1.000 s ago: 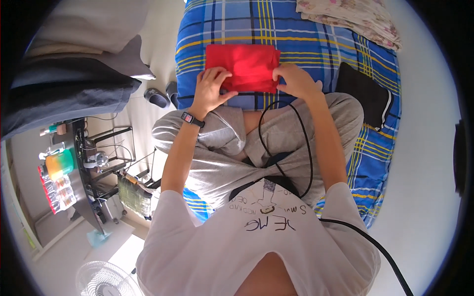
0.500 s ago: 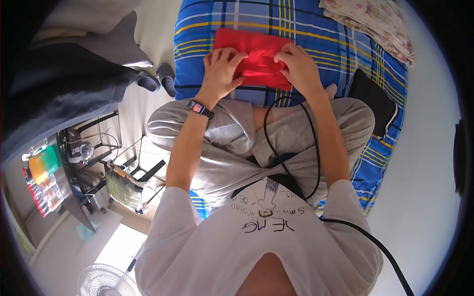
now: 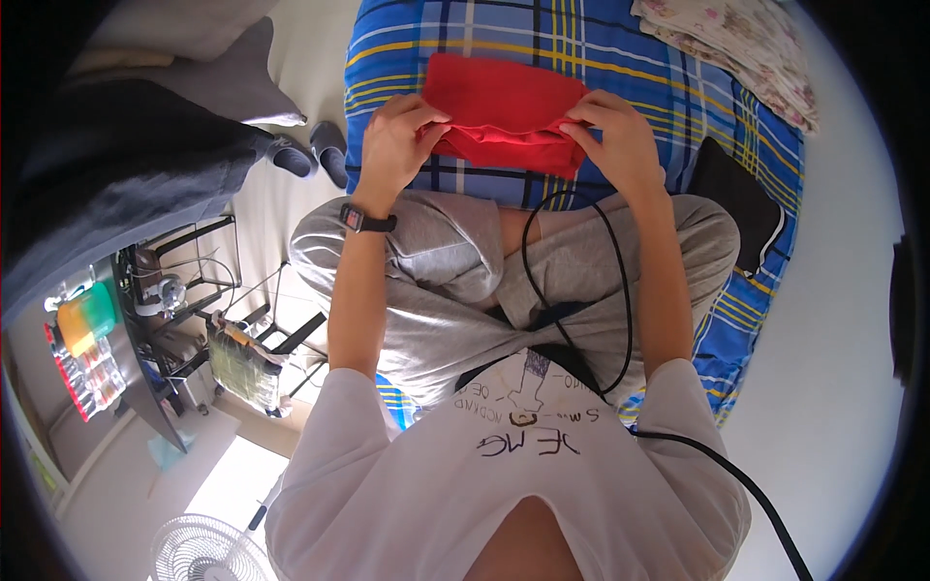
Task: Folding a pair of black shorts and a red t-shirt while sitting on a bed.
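Note:
A folded red cloth [image 3: 504,92] lies on the blue plaid bedding [image 3: 387,60] in front of my crossed legs. Its near part is folded up, with a loose, wavy edge running across the middle. At the left end of that edge, my left hand [image 3: 395,145] pinches the fabric between thumb and fingers. My right hand [image 3: 620,140] has a like pinch on the right end. The edge is stretched between the two hands. A dark smartwatch [image 3: 366,220] is on my left wrist.
A black cable [image 3: 627,290] loops over my lap. To the right lie a dark folded fabric item [image 3: 731,205] and, farther off, a floral cloth [image 3: 741,58]. Slippers [image 3: 330,153] stand on the floor at left; a white fan [image 3: 205,552] is at lower left.
My hands have moved apart, toward the two ends of the cloth. The near fold, bunched before, now lies straighter and wider between them.

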